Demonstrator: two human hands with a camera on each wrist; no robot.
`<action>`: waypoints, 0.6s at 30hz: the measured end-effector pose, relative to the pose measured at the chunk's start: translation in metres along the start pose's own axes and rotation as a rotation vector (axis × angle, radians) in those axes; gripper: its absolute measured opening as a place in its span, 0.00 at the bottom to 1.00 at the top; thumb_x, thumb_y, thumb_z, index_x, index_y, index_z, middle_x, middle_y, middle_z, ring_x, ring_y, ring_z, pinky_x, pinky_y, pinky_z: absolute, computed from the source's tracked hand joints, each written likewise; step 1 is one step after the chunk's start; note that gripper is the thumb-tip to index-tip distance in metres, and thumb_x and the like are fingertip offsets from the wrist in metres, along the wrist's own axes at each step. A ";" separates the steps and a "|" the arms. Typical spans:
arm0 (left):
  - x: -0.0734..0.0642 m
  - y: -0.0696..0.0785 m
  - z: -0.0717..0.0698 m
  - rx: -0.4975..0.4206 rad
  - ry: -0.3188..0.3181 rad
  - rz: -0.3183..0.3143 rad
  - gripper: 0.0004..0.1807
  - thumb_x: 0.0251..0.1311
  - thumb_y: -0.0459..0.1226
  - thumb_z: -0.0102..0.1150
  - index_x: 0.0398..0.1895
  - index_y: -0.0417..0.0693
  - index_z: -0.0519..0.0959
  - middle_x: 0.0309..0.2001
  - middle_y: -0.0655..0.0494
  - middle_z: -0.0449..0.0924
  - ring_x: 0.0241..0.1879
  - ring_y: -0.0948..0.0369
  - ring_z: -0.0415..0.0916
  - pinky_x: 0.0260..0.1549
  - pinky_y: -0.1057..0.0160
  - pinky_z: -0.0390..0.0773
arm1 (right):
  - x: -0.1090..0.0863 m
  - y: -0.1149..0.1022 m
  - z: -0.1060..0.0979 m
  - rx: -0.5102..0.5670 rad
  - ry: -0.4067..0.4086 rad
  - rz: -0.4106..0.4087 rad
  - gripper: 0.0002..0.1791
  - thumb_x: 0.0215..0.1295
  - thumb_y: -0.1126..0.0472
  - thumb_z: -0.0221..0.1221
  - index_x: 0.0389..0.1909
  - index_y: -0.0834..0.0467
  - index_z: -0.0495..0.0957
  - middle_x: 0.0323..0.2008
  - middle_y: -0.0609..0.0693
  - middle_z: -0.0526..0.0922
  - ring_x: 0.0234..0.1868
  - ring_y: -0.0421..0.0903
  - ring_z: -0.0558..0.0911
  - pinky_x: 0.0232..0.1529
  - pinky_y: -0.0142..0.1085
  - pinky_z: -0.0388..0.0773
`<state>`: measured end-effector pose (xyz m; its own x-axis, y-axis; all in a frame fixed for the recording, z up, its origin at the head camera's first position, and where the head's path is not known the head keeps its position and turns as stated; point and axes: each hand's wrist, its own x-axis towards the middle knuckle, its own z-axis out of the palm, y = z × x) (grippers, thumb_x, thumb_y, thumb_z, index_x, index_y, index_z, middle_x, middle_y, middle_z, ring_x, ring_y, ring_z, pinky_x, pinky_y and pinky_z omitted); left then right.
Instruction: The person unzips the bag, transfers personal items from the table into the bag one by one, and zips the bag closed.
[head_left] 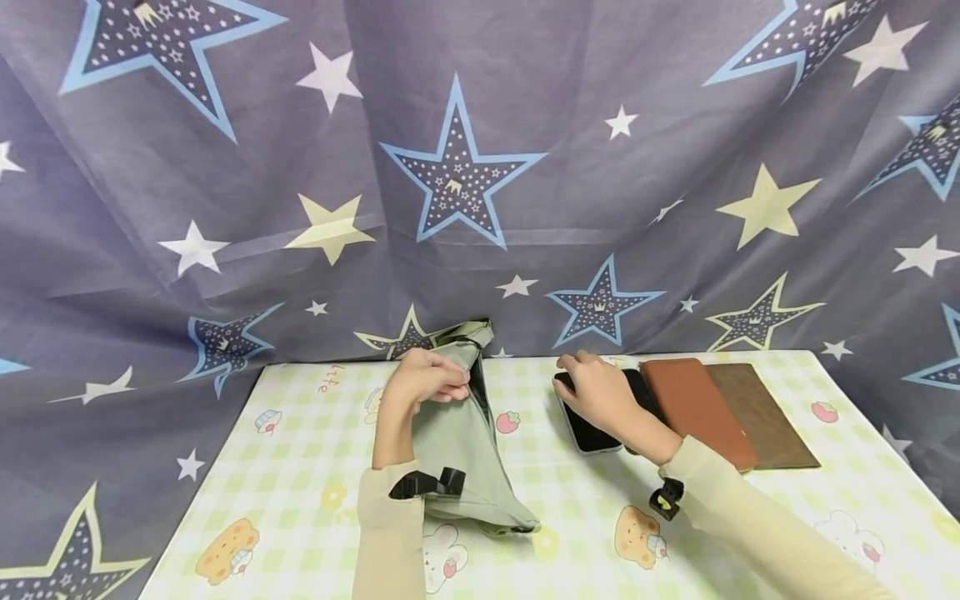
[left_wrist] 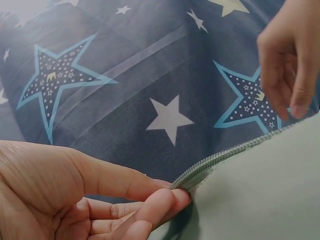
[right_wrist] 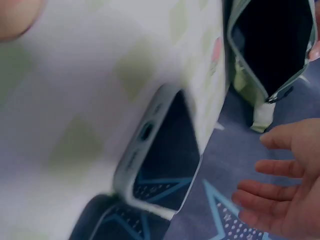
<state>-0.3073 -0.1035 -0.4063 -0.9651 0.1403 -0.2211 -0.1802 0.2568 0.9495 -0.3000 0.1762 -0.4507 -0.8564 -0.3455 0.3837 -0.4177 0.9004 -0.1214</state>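
A sage-green zippered pouch (head_left: 468, 454) stands on the table with its top unzipped. My left hand (head_left: 426, 383) pinches the zipper edge (left_wrist: 220, 157) between thumb and fingers, and the dark inside of the pouch (right_wrist: 275, 40) shows in the right wrist view. My right hand (head_left: 600, 390) hovers over a black-screened phone (head_left: 588, 435) with a pale rim, fingers spread and loosely bent. In the right wrist view these fingers (right_wrist: 280, 167) are apart from the phone (right_wrist: 167, 155). A second dark phone (right_wrist: 117, 220) lies right beside the first, partly hidden by my hand in the head view.
To the right of the phones lie a reddish-brown leather-like case (head_left: 701, 412) and a flat darker brown one (head_left: 776, 417), overlapping. The table wears a green-checked cloth (head_left: 300, 467) with cartoon prints. Behind it hangs a grey-blue star-patterned curtain (head_left: 480, 275).
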 end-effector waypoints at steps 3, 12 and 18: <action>0.000 0.000 -0.001 0.004 0.001 -0.002 0.11 0.61 0.28 0.66 0.43 0.26 0.84 0.18 0.58 0.84 0.19 0.69 0.82 0.20 0.75 0.82 | -0.004 0.007 0.001 -0.064 -0.005 -0.030 0.19 0.66 0.53 0.68 0.52 0.60 0.83 0.39 0.58 0.83 0.39 0.56 0.82 0.33 0.47 0.84; 0.001 0.000 0.002 0.010 0.000 -0.001 0.09 0.61 0.27 0.65 0.41 0.26 0.84 0.17 0.58 0.83 0.19 0.68 0.82 0.20 0.75 0.82 | -0.015 0.018 0.010 -0.177 -0.107 0.003 0.33 0.65 0.45 0.67 0.61 0.65 0.76 0.45 0.65 0.81 0.51 0.63 0.79 0.53 0.55 0.81; 0.001 0.000 0.000 0.008 0.010 -0.006 0.08 0.61 0.27 0.65 0.39 0.28 0.85 0.17 0.58 0.84 0.19 0.68 0.82 0.20 0.74 0.82 | -0.012 0.031 0.008 -0.140 -0.169 0.086 0.38 0.67 0.42 0.64 0.67 0.66 0.70 0.54 0.70 0.77 0.60 0.68 0.74 0.60 0.61 0.75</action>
<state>-0.3077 -0.1032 -0.4069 -0.9658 0.1294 -0.2247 -0.1846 0.2653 0.9463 -0.3054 0.2065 -0.4669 -0.9304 -0.2948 0.2177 -0.3050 0.9522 -0.0141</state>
